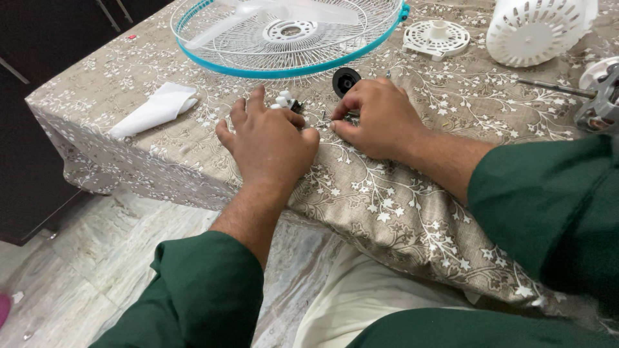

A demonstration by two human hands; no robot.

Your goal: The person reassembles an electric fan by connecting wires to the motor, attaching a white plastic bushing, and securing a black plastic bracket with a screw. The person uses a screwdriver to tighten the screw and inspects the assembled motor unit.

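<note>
My left hand (267,138) rests palm down on the floral tablecloth (400,206), fingers spread, its fingertips next to a small white plastic part (284,100). My right hand (380,116) lies just to its right, thumb and fingers curled in a pinch over small dark parts on the cloth; what it pinches is mostly hidden. A black round cap (345,80) sits right behind my right hand's fingers.
A white wire fan guard with a teal rim (284,38) and a blade lies at the back. A round white plastic disc (436,37), a white slotted motor cover (538,29) and a metal motor with shaft (596,96) lie right. A folded white cloth (155,109) lies left.
</note>
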